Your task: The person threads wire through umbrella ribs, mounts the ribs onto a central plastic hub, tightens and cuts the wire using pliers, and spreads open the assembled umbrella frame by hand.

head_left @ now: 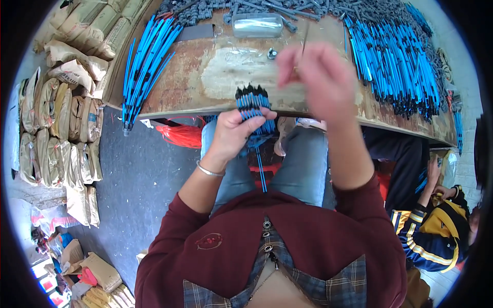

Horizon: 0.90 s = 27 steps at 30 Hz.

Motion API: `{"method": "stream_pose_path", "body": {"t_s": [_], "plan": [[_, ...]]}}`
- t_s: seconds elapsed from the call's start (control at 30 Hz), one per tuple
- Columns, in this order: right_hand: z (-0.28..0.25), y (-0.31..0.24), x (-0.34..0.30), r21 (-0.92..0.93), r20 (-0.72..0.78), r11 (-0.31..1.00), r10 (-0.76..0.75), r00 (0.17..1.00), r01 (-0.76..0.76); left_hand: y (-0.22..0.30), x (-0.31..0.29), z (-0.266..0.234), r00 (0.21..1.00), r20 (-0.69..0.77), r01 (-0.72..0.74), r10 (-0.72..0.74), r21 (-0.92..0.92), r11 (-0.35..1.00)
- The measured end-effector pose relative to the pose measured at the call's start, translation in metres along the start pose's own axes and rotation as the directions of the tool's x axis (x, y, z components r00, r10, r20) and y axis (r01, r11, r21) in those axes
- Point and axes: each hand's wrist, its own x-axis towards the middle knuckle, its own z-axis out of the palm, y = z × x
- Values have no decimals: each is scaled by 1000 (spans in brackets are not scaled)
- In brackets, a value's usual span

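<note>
My left hand [232,134] is wrapped round a bundle of thin blue rods [252,102] at the near edge of the table [190,84]. The rods' black tips stand close together above my fingers, and a few rods stick out below toward my lap. Over the table to the right, my right hand [328,82] is raised and smeared by motion. A thin dark line shows by its fingertips, but I cannot make out whether it is held. Just left of that hand, a small metal piece [272,53] lies on the table.
Blue rods with black fittings lie in a large heap [395,66] at right and a smaller pile [146,66] at left. Grey plastic parts [205,10] cover the back, behind a clear box [257,24]. Stacked paper sacks [61,113] stand left. A co-worker [431,231] sits at right.
</note>
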Motion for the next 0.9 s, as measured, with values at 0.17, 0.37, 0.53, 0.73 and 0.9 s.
{"method": "stream_pose_path", "body": {"t_s": [0.17,0.37,0.53,0.73,0.9], "plan": [[-83,81,127,-963,232,88,-200,952,254,1,0,8,998,58,-25,23,44,999],[-78,125,151,-947,300,-97,77,951,307,6,2,2,996,83,30,-31,11,999],[-61,76,121,-766,9,634,-148,989,102,6,5,-1,992,-26,113,-122,-241,964],[-25,21,7,-589,179,784,-109,978,195,7,12,2,992,-32,109,-123,-293,950],[-17,11,-38,-731,246,599,-216,945,327,1,9,6,999,-16,28,-32,-200,979]]}}
